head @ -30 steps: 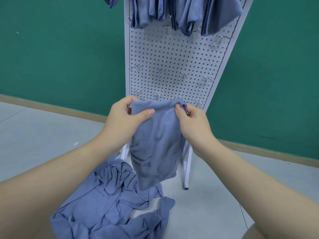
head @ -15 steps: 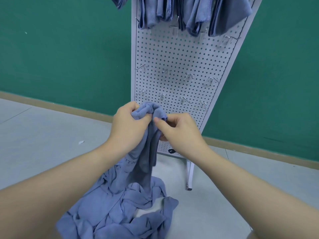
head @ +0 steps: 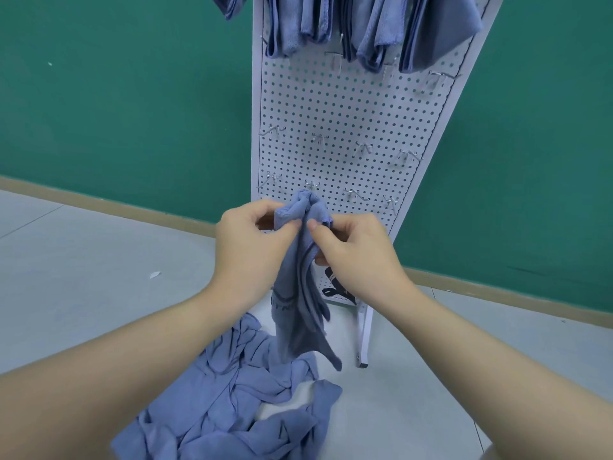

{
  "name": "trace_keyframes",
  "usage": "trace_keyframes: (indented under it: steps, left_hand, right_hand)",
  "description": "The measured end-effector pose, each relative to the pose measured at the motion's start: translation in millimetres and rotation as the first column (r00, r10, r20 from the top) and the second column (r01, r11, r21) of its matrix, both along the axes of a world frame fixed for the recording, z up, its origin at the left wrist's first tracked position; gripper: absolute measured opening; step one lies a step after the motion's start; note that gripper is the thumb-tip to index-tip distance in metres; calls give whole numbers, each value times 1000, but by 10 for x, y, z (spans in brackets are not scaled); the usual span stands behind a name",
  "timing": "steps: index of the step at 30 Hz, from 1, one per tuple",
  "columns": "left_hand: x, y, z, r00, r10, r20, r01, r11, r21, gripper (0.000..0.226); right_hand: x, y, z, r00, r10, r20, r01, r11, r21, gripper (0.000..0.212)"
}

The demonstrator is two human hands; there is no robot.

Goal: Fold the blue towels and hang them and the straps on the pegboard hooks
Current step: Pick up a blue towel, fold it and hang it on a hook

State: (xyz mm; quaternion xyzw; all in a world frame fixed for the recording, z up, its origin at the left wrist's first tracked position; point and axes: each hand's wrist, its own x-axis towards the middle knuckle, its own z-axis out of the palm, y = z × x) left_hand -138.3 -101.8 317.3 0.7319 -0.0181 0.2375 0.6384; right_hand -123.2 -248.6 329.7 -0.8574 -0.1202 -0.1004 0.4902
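Towel (head: 300, 277) in hand is hanging bunched in front of the lower part of the pegboard (head: 345, 107), and you are pinching its gathered top edge from both sides: your left hand (head: 252, 240) is gripping it with thumb and curled fingers, your right hand (head: 355, 250) is pinching it just beside. Its tail is dangling over the pile of towels (head: 238, 403) lying crumpled on the floor (head: 66, 277) near the foot of the board. Along the top edge of the board, several folded towels (head: 365, 24) are already hanging. The two rows of hooks (head: 318, 138) in the middle are sitting bare. So you are partway through: one row looks done, this towel is being folded, and the heap is waiting. Whether any straps are mixed into that heap, I cannot tell.
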Motion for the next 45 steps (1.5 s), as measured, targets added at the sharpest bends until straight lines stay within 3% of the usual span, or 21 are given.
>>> trace_keyframes:
  steps: [4,11,16,20,23,31,36,38,41,43,45]
  left_hand:
    - [-30,-51,-15,999,-51,8,51,998,24,11]
    - [62,23,-23,999,39,0,-39,999,32,10]
    - [28,-45,-44,999,-19,29,17,997,77,10]
    - [-25,-106,-123,988,-148,53,137,975,174,37]
    - [-88,-132,-89,969,-246,30,241,963,117,60]
    - [-47,-77,21,982,-170,81,174,984,-35,34]
    - [-2,-43,28,982,-190,5,190,980,-53,14]
    - [4,-32,64,981,-193,-15,193,981,-35,13]
    - [67,29,86,972,-223,-76,221,974,-40,44]
    - [101,95,96,924,-365,-117,357,930,-84,65]
    - [100,141,95,828,-534,-171,517,845,-136,64]
  right_hand:
    - [-22,-36,17,1000,-27,5,27,1000,-7,40]
    - [-95,-5,68,1000,-7,1,7,1000,-18,45]
    - [-81,9,78,1000,-18,0,18,1000,-4,41]
    - [-52,-28,66,999,-36,20,36,999,-8,41]
    - [-37,-34,73,999,-43,12,43,999,2,49]
    - [-69,-28,134,1000,-16,22,15,999,40,75]
    - [-124,-35,140,997,-9,81,8,1000,14,41]
    - [-115,-65,151,994,-28,102,28,1000,9,37]
    - [-99,-100,204,992,-12,124,6,999,48,34]
    - [-125,-113,267,986,46,159,-58,995,76,28]
    - [-145,-129,334,977,92,191,-115,987,112,23]
